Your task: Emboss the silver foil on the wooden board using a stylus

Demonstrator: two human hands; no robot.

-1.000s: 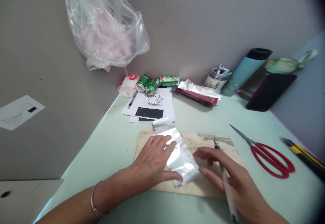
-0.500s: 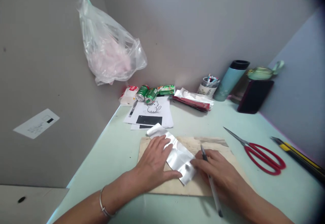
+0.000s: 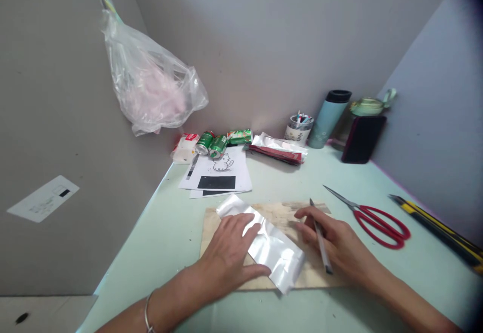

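Observation:
A silvery metal sheet lies slantwise across a thin wooden board, its near end reaching the board's front edge. My left hand rests on the sheet's left side with the fingers spread and the thumb stretched along its lower edge. To the right of the sheet, my right hand holds a pen with a clear barrel between the fingers. The pen lies back across the hand, tip end unclear. That hand is apart from the sheet, above the board's right part.
Red-handled scissors and a yellow-black utility knife lie at the right. Behind are printed papers, green cans, a red packet, a pen cup, a blue tumbler and a phone. A plastic bag hangs at left.
My right hand has lifted off the sheet's near end and moved right, still with the pen. My left hand stays on the sheet. The view has shifted slightly.

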